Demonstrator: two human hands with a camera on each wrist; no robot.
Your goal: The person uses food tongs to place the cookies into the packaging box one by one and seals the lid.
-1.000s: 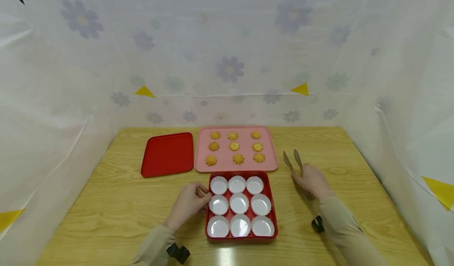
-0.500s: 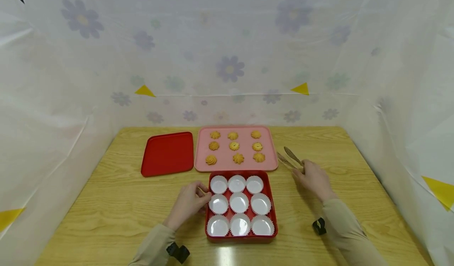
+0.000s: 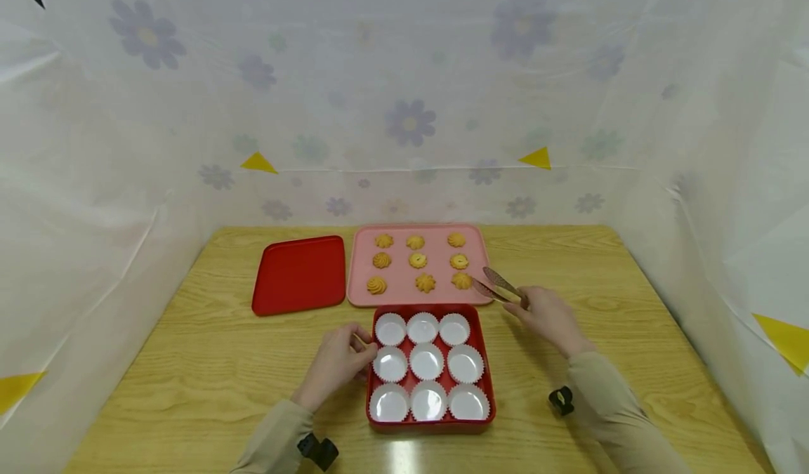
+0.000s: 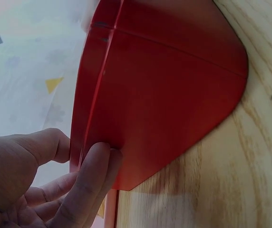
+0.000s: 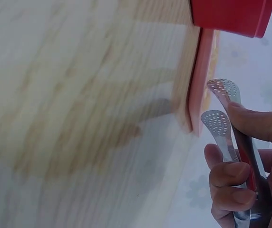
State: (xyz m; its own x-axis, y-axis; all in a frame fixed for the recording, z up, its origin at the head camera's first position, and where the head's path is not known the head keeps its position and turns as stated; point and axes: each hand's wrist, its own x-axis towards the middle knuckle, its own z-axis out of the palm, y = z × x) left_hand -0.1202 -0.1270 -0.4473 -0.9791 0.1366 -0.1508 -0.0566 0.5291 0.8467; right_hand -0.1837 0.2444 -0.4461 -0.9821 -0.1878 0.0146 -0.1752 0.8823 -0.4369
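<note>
My right hand [image 3: 551, 317] grips metal tongs [image 3: 508, 286], thumb on one arm and curled fingers around the other. Apart from each other, the perforated tips reach over the right front corner of the pink tray [image 3: 400, 296], close beside a cookie [image 3: 461, 280]. In the right wrist view nothing sits between the tongs' tips [image 5: 216, 122]. My left hand [image 3: 337, 363] pinches the left rim of a square red box [image 3: 430, 427], thumb at the edge and fingers against the outer wall [image 4: 169, 95]. White paper cups [image 3: 426, 361] stand in rows inside the box.
Several piped cookies [image 3: 417, 260] lie in rows on the pink tray, just behind the box. To its left lies a flat red lid or tray [image 3: 300, 275]. The wooden table [image 3: 208, 361] ends at a flowered white sheet [image 3: 407, 179].
The tongs have swung up and left with my right hand, from beside the pink tray to over its right front corner. My left hand and the box have stayed put.
</note>
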